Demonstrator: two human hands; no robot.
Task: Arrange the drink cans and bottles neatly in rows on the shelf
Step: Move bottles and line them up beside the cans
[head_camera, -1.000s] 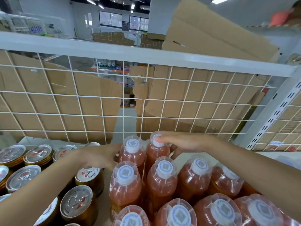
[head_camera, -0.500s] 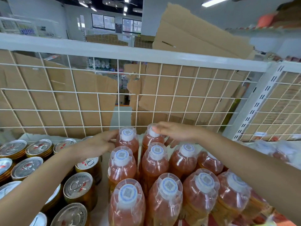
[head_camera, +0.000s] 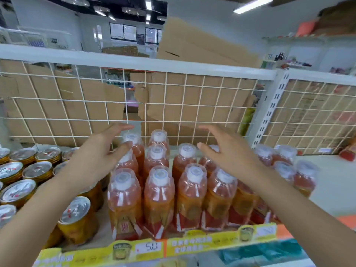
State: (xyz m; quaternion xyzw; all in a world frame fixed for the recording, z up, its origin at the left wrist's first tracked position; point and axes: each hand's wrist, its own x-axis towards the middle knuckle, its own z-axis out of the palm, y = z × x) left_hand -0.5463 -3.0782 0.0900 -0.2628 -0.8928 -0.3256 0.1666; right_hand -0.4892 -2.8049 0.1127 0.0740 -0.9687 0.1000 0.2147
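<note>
Cans (head_camera: 11,171) at left edge cut off by frame. Left hand (head_camera: 92,158) covers part of a back bottle (head_camera: 129,165); right hand (head_camera: 231,153) partly hides another's cap. Price strip (head_camera: 192,245) print too blurred to read.

Bright ceiling tube lights (head_camera: 252,5) are flooding the scene evenly; motion blur is softening everything (edges especially), and wide-angle distortion is bowing the shelf rail (head_camera: 134,62).
</note>
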